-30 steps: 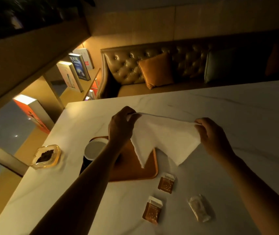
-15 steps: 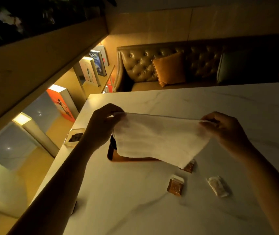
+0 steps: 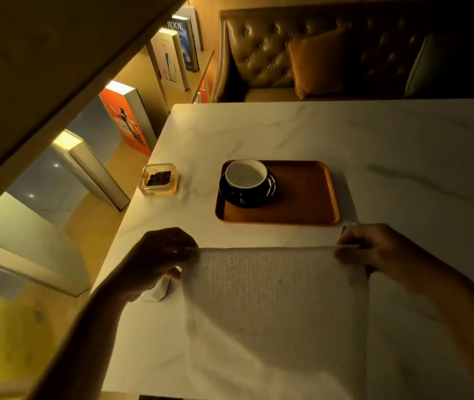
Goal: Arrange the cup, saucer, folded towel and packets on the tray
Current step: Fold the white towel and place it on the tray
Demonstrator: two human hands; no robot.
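Note:
A white towel [image 3: 276,307] hangs spread out flat in front of me, near the table's front edge. My left hand [image 3: 158,255] pinches its upper left corner and my right hand [image 3: 371,249] pinches its upper right corner. Beyond the towel lies an orange-brown tray [image 3: 305,194]. On the tray's left part a white-lined cup [image 3: 246,173] stands on a dark saucer [image 3: 259,197]. The towel hides the packets.
A glass ashtray [image 3: 159,180] with dark bits sits left of the tray by the table's left edge. A small white object [image 3: 158,290] pokes out below my left hand. The marble table [image 3: 403,145] stretches right; a tufted sofa [image 3: 259,53] with cushions stands behind.
Both hands have drawn the towel toward me and lower, stretching it flat. The tray with cup and saucer, earlier behind the towel, shows fully; the packets are now covered.

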